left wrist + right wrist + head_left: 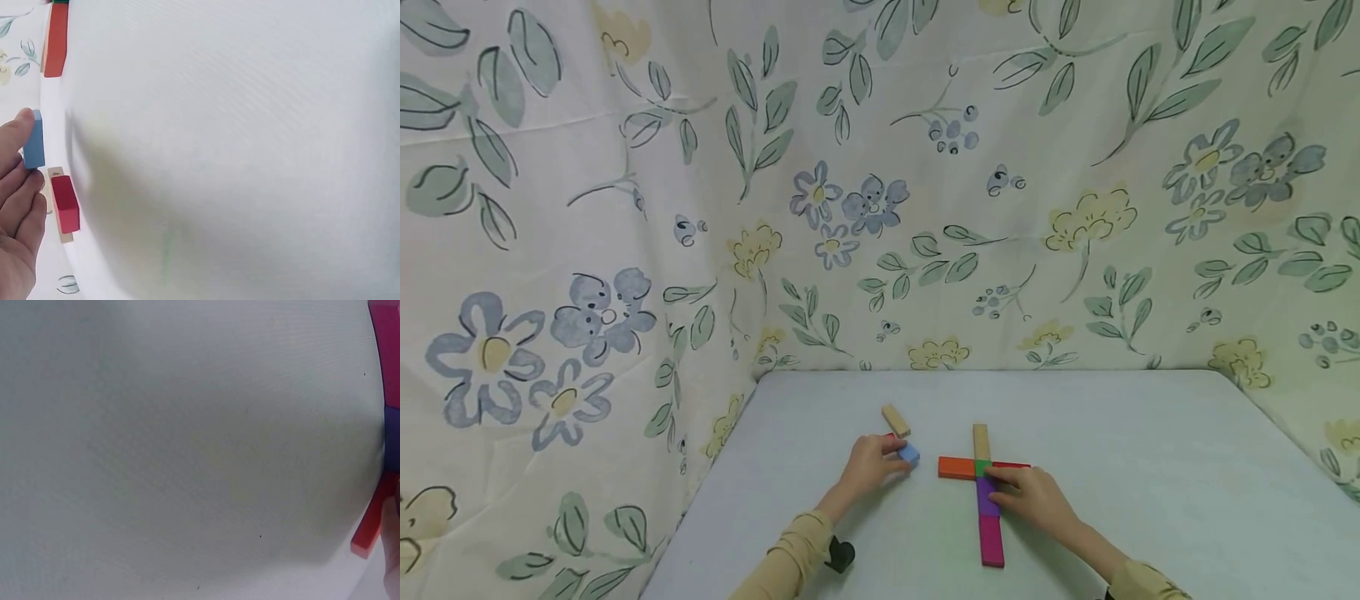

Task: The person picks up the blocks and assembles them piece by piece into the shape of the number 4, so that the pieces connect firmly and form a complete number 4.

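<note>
My left hand (871, 464) pinches a small blue block (909, 454) between thumb and fingers, a little above the table; the left wrist view shows the blue block (34, 140) at the fingertips. Just beyond this hand lie a red block (65, 203) and a natural wood block (895, 420). My right hand (1032, 493) rests fingertips on a cross of flat-laid blocks, at the green block (982, 468) and purple block (988, 497). The cross also has an orange block (957, 467), a wood block (981, 442), a magenta block (991, 542) and a red block (370, 528), partly hidden by the hand.
The blocks lie on a white table (1150, 467). A floral cloth (925, 283) hangs behind it and along its sides. By the left forearm is a dark heart-shaped piece (841, 555), perhaps part of the wrist strap.
</note>
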{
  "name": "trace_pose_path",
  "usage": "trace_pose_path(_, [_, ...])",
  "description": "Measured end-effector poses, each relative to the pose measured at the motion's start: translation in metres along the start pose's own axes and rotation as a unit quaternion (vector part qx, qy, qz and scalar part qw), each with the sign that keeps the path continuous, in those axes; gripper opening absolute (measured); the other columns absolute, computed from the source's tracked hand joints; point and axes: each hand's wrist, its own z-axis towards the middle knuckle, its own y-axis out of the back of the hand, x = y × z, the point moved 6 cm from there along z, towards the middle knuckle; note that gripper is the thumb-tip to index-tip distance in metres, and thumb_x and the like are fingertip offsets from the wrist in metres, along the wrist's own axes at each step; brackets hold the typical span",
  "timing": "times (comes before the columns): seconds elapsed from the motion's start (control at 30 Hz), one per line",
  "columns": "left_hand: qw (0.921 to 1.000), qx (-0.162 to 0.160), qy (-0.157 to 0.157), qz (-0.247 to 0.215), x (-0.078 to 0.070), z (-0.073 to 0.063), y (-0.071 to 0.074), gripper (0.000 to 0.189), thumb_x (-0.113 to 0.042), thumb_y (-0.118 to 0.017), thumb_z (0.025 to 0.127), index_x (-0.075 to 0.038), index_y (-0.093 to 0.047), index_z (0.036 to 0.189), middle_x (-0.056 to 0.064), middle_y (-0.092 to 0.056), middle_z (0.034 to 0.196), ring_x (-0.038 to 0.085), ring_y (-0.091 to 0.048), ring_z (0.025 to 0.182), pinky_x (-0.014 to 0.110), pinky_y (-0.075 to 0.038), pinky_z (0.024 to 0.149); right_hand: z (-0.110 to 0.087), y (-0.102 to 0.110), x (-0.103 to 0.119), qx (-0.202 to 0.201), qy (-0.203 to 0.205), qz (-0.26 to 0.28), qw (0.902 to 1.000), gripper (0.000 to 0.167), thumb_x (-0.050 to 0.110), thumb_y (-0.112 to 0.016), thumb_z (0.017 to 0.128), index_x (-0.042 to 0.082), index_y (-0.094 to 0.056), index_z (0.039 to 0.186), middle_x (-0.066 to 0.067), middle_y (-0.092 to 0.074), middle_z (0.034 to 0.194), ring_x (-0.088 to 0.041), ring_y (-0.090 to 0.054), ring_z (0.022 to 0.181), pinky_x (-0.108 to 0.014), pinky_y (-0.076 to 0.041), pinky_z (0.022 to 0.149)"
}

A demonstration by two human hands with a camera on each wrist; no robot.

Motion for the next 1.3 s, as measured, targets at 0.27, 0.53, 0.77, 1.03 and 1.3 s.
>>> trace_pose_path(0.27, [0.999, -0.029, 0.008, 0.034, -0.014, 0.008, 0.009, 0.036, -0.021, -0.077, 0.079, -0.005, -0.071, 0.11, 0.006, -0.073, 0.103, 0.018, -0.064, 0.087, 0.021, -0.049, 0.07, 0.001, 0.0, 0.0, -0.001, -0.002, -0.001, 1.0, 0.036, 0.021, -0.077, 0.076, 0.007, -0.072, 0.109, -0.009, -0.073, 0.103, -0.025, -0.069, 0.093, -0.035, -0.055, 0.074])
trace_pose_path(0.53, [0.9949, -0.066, -0.008, 0.075, -0.03, 0.016, 0.019, 0.034, -0.023, -0.079, 0.076, -0.006, -0.073, 0.105, 0.006, -0.074, 0.098, 0.022, -0.063, 0.079, 0.017, -0.042, 0.062, 0.001, 0.001, 0.0, -0.005, 0.004, -0.005, 1.0, 0.036, 0.019, -0.077, 0.076, 0.006, -0.072, 0.109, -0.009, -0.073, 0.103, -0.025, -0.069, 0.092, -0.033, -0.055, 0.074])
trace_pose_path(0.77, [0.9951, -0.075, -0.002, 0.065, -0.037, 0.02, 0.022, 0.034, -0.022, -0.078, 0.077, -0.006, -0.072, 0.106, 0.007, -0.073, 0.102, 0.025, -0.066, 0.088, 0.02, -0.048, 0.067, 0.001, 0.0, 0.0, -0.004, 0.005, -0.006, 1.0, 0.036, 0.019, -0.077, 0.076, 0.005, -0.072, 0.109, -0.01, -0.073, 0.103, -0.026, -0.069, 0.092, -0.034, -0.055, 0.074])
trace_pose_path(1.03, [0.9949, -0.083, 0.015, 0.056, -0.051, 0.025, 0.026, 0.036, -0.021, -0.078, 0.078, -0.005, -0.071, 0.109, 0.008, -0.072, 0.107, 0.021, -0.067, 0.099, 0.033, -0.054, 0.084, 0.001, -0.001, -0.002, -0.004, 0.01, -0.009, 0.9999, 0.036, 0.02, -0.077, 0.076, 0.006, -0.072, 0.109, -0.008, -0.073, 0.103, -0.025, -0.069, 0.092, -0.033, -0.055, 0.075])
trace_pose_path(1.3, [0.9939, -0.093, 0.022, 0.055, -0.054, 0.029, 0.024, 0.034, -0.022, -0.078, 0.077, -0.007, -0.072, 0.107, 0.008, -0.073, 0.106, 0.023, -0.068, 0.098, 0.034, -0.054, 0.085, 0.001, -0.002, -0.002, 0.002, -0.003, -0.006, 1.0, 0.036, 0.021, -0.077, 0.076, 0.007, -0.072, 0.109, -0.007, -0.073, 0.102, -0.023, -0.069, 0.091, -0.034, -0.055, 0.074])
